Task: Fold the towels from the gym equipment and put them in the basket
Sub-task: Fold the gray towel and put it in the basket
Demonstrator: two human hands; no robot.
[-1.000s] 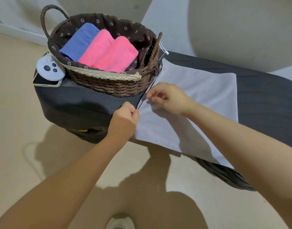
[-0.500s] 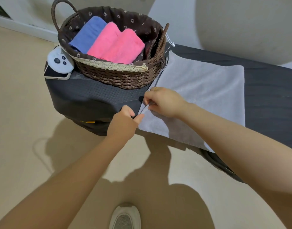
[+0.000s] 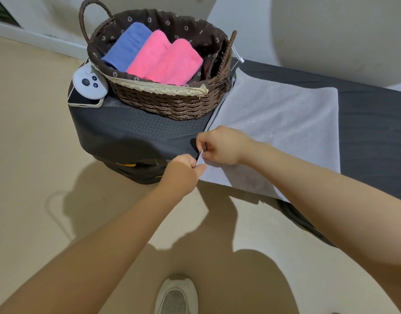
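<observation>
A grey towel (image 3: pixel 276 123) lies spread flat on the dark padded bench (image 3: pixel 371 123), its near edge hanging over the front. My left hand (image 3: pixel 183 171) pinches the towel's near-left corner. My right hand (image 3: pixel 219 146) pinches the towel's left edge just above it, fingers curled. A brown woven basket (image 3: pixel 167 105) with a dark flowered lining stands at the bench's left end, touching the towel's far-left edge. Inside it lie a folded blue towel (image 3: pixel 127 48) and two folded pink towels (image 3: pixel 165 60).
A white game controller (image 3: pixel 88 83) rests on a phone (image 3: pixel 84 102) left of the basket. A big pale exercise ball (image 3: pixel 344 35) sits behind the bench. Beige floor lies in front, with my white shoe (image 3: pixel 176 295) at the bottom.
Both hands slid down the towel's left edge toward its near corner and came closer together. The view shifted so that the basket and bench sit further right in the frame.
</observation>
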